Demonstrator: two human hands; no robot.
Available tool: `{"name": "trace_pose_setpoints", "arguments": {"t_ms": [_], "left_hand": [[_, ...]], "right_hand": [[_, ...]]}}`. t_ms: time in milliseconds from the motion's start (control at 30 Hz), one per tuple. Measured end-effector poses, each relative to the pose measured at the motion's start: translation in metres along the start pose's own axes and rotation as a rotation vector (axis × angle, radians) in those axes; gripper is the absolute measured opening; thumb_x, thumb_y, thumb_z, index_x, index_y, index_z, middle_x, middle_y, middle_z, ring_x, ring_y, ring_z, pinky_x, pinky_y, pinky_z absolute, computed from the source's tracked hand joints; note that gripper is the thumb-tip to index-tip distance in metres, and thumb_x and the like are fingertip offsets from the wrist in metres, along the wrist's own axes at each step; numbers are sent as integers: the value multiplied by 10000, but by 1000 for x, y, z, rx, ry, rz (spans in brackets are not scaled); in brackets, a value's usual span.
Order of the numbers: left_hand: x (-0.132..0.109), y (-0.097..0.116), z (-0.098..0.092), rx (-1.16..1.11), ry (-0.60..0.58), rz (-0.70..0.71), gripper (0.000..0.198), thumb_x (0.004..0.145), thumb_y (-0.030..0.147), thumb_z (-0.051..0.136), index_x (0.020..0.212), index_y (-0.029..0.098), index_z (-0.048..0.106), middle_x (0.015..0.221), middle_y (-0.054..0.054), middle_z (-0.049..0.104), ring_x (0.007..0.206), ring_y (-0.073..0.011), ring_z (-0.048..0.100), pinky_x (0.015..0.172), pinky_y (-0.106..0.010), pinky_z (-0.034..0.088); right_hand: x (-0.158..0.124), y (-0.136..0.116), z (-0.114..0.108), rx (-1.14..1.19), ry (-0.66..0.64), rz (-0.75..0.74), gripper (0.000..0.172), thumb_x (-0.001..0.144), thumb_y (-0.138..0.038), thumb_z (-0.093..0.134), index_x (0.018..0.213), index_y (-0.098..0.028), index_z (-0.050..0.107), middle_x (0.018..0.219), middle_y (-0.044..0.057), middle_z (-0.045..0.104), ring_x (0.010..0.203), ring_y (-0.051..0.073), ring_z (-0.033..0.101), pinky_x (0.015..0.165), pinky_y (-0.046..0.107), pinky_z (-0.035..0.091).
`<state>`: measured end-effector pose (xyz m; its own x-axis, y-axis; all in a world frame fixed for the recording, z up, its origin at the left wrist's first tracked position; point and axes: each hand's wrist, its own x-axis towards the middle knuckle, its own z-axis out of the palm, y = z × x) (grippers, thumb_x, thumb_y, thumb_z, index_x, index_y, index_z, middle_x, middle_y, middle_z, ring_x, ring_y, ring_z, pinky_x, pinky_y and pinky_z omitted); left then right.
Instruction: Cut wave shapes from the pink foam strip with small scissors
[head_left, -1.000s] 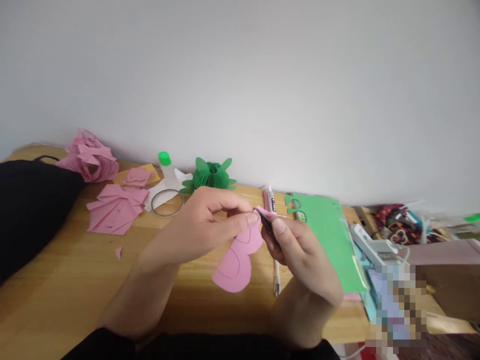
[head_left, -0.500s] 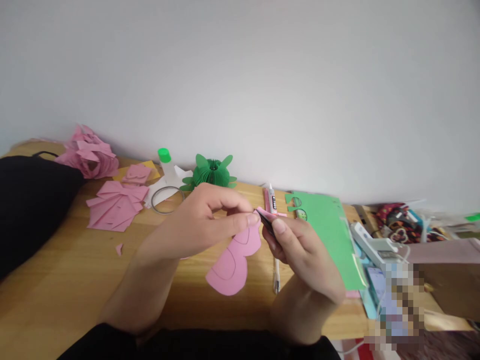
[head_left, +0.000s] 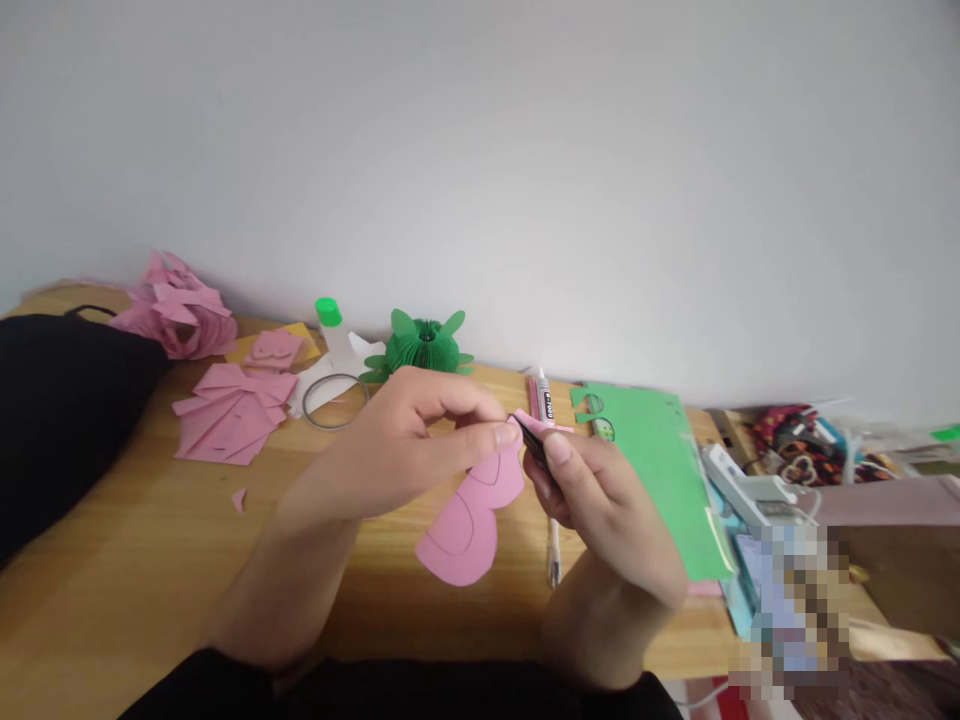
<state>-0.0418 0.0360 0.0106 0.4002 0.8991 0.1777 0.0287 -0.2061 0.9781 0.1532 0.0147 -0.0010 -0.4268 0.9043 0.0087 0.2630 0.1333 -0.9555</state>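
My left hand (head_left: pixel 424 440) pinches the upper end of a pink paper piece (head_left: pixel 459 540) between thumb and fingers. Rounded lobes edge the piece, curved dark lines mark its face, and its lower end hangs free above the table. My right hand (head_left: pixel 592 490) is closed round a slim black pointed tool (head_left: pixel 534 446), its thumb pressed on top. The tool's tip meets the paper right beside my left fingertips, and a bit of pink paper shows above it. My fingers cover the rest of the tool, so its exact kind cannot be made out.
Behind my hands stand a green folded-paper ball (head_left: pixel 424 350) and a green-capped glue stick (head_left: pixel 330 325). Pink folded papers (head_left: pixel 236 415) and a ring (head_left: pixel 336 402) lie left. A glue tube (head_left: pixel 544 395), pen (head_left: pixel 553 555), green sheet (head_left: pixel 652 480) and power strip (head_left: pixel 742 490) lie right.
The lower end of the pink paper has shifted slightly up and to the right. Both hands keep nearly the same place and the same hold.
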Motion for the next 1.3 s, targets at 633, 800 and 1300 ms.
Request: {"name": "trace_pose_setpoints", "arguments": {"t_ms": [633, 800, 1300], "left_hand": [[77, -79, 117, -263, -406, -196, 212, 790, 276, 663, 648, 122, 630, 576, 30, 566, 555, -93, 533, 533, -215, 424], [92, -113, 139, -136, -398, -309, 290, 916, 333, 596, 1129, 136, 610, 1098, -78, 648, 922, -197, 649, 782, -385, 565], [78, -94, 91, -67, 118, -250, 208, 855, 326, 659, 825, 122, 676, 759, -22, 681, 647, -135, 634, 625, -278, 537]], "right_hand": [[-73, 60, -57, 54, 423, 435, 591, 797, -746, 490, 549, -221, 383, 424, -82, 285, 373, 58, 195, 339, 205, 123], [-73, 89, -73, 77, 517, 467, 577, 767, -747, 497, 536, -235, 367, 405, -93, 256, 346, 55, 171, 313, 190, 112], [-83, 39, -58, -368, 730, 134, 455, 827, -566, 592, 1112, -217, 656, 540, -30, 568, 475, 167, 529, 501, 269, 364]]}}
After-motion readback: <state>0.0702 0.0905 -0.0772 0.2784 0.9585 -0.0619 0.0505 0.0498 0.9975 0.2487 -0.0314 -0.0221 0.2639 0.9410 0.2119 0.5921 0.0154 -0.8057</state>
